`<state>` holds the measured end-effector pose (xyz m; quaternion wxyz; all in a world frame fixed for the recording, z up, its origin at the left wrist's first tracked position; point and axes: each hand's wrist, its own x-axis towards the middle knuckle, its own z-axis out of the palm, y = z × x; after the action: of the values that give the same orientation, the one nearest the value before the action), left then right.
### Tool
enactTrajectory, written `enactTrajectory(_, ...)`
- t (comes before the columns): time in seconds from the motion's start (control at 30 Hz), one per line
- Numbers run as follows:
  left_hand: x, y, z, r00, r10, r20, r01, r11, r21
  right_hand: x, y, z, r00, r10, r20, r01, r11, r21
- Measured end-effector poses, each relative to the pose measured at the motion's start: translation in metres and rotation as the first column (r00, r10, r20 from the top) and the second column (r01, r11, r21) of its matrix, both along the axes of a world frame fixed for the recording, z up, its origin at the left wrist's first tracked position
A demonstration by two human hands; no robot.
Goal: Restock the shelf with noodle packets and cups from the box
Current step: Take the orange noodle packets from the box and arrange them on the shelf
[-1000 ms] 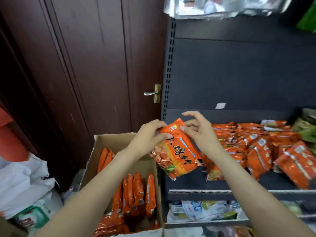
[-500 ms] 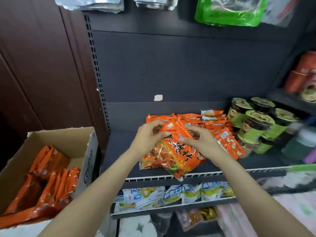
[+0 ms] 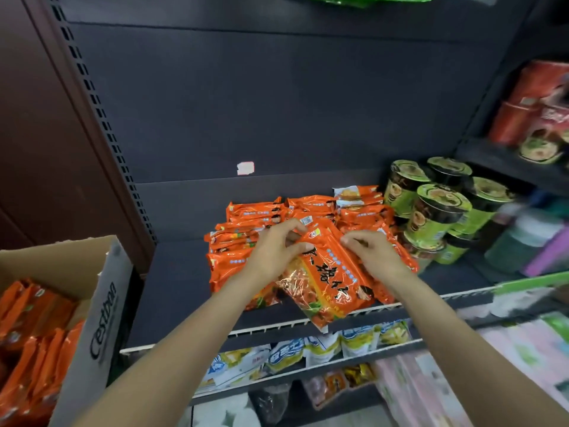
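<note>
Held packet: one orange noodle packet (image 3: 331,277), tilted over the front rail of the dark shelf (image 3: 172,291).
Left hand (image 3: 272,252): fingers curled, pinching the packet's upper left edge.
Right hand (image 3: 371,252): fingers curled onto the packet's upper right edge.
Shelf stock: a heap of orange packets (image 3: 246,238) behind the hands, count unclear; about seven green noodle cups (image 3: 437,211) just right, stacked.
Cardboard box (image 3: 101,309): at left, many orange packets (image 3: 34,340) standing inside.

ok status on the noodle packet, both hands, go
Left hand and right hand both pinching the orange packet. Packet over the shelf's front edge, above stacked packets. Green cups clear, right.
</note>
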<state>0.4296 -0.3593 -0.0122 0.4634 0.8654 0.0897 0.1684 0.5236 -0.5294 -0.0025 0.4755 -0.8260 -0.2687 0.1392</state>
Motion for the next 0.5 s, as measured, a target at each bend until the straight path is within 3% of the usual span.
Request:
enactTrajectory(0.13, 0.020, -0.002, -0.012, 0.996, 0.080, -0.044, -0.076, 0.992, 0.099, 0.031, -0.010, -0.019, 0.962, -0.210, 0.176, 0.217, 0.976, -0.023)
enactTrajectory(0.27, 0.040, -0.006, -0.033, 0.979, 0.150, -0.137, -0.118, 0.969, 0.215, 0.066, -0.024, -0.032, 0.899, -0.358, 0.251, 0.368, 0.930, 0.011)
enactTrajectory(0.5, 0.085, -0.025, -0.055, 0.934, 0.315, -0.169, -0.262, 0.924, 0.277, 0.107, -0.032, -0.032, 0.943, -0.260, 0.209, 0.258, 0.965, 0.036)
